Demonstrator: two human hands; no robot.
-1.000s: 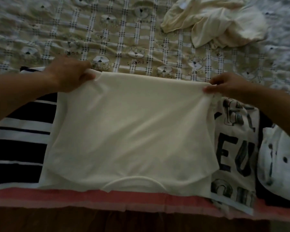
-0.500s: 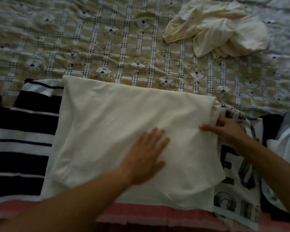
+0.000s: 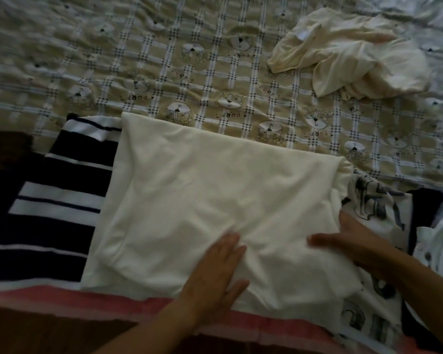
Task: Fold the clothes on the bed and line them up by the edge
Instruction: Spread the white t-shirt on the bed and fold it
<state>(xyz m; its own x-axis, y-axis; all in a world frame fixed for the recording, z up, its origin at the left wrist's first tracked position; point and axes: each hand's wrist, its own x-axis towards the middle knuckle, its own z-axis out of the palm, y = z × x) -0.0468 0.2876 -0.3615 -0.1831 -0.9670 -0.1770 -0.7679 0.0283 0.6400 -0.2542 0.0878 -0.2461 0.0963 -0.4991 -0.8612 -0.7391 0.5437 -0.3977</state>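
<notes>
So my left hand [image 3: 215,274] and right hand [image 3: 348,241] lie flat, fingers straight, on the folded cream shirt [image 3: 202,195] at the bed [image 3: 138,72] edge, while one crumpled top [image 3: 356,60] beyond my right hand awaits folding.

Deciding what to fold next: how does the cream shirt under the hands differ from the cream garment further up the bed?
The cream shirt lies folded flat; the cream garment is a crumpled heap. The shirt sits by the near edge of the bed; the garment lies far back on the right. The left hand and right hand rest on the shirt; nothing touches the garment. Both are pale cream.
</notes>
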